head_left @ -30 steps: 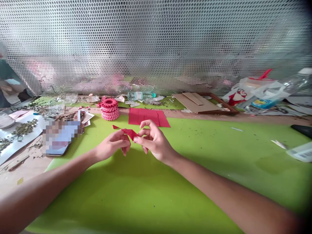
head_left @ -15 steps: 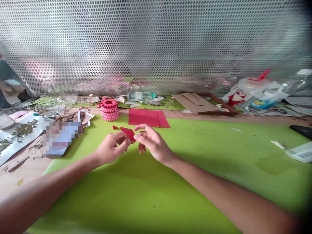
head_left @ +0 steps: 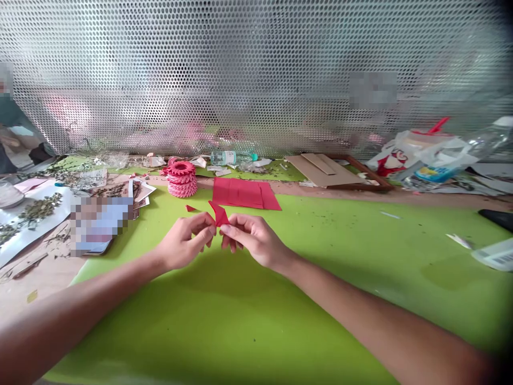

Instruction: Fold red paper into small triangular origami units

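Between my two hands is a small folded piece of red paper [head_left: 219,215], its point sticking up above the fingers. My left hand [head_left: 185,241] pinches its left lower corner between thumb and fingers. On the other side my right hand [head_left: 256,240] grips the right lower edge, thumb toward me. A small red paper triangle [head_left: 191,208] lies on the green surface just beyond my left hand. Farther back are flat red paper sheets [head_left: 244,193], creased and overlapping. Left of them stands a stack of pink and red folded-paper rings [head_left: 181,179].
The table has a green cover [head_left: 240,321]. At left lie a phone [head_left: 102,224], papers and dried plant bits. Along the back are a small bottle [head_left: 230,158], cardboard pieces [head_left: 320,168] and a plastic bag [head_left: 428,158]. A perforated metal panel [head_left: 240,69] rises behind.
My right fingers, spread beside the paper earlier, have closed on it. The red paper has turned more upright and shifted slightly right between my hands.
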{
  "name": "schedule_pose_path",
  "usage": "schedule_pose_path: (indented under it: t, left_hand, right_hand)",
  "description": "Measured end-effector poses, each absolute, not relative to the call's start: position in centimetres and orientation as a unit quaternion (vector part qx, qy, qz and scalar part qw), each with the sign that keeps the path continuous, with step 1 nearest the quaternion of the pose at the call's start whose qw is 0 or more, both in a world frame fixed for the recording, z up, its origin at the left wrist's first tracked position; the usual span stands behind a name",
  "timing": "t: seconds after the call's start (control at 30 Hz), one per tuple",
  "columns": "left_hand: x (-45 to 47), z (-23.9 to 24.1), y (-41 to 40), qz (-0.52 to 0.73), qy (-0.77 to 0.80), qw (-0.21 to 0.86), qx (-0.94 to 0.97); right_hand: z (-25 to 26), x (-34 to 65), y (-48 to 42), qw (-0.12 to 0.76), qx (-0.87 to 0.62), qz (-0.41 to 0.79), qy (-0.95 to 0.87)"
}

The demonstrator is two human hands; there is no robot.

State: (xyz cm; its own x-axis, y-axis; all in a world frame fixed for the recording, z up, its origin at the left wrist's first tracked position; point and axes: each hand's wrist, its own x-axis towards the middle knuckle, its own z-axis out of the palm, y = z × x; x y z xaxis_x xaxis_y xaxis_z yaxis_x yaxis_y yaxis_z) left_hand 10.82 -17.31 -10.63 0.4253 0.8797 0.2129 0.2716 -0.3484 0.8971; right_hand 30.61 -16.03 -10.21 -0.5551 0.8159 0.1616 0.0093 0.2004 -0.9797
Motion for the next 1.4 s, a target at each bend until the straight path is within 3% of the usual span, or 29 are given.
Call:
schedule_pose_path:
  t: [0.23,0.7,0.83,1.0,1.4]
  left_hand:
    - [11.0,-10.7,-17.0,0.346,0.313,0.529,0.709]
    - [10.9,-10.0,-17.2,0.334,0.416,0.347,0.772]
    - [10.9,-9.9,-17.1,0.328,0.41,0.341,0.78]
    - [10.7,-10.2,-17.1,0.299,0.412,0.385,0.77]
    - [10.9,-10.2,-17.2,0.285,0.383,0.463,0.746]
  right_hand:
    - [-10.2,30.5,-16.2,0.346,-0.289,0.584,-0.676]
    - [-9.6,31.5,-15.4,0.292,-0.31,0.566,-0.705]
    - [-9.7,31.5,-15.2,0.342,-0.329,0.498,-0.726]
    - [-9.9,31.2,-15.7,0.325,-0.326,0.464,-0.757]
    - [-9.9,31.3,-15.7,0.331,-0.323,0.468,-0.753]
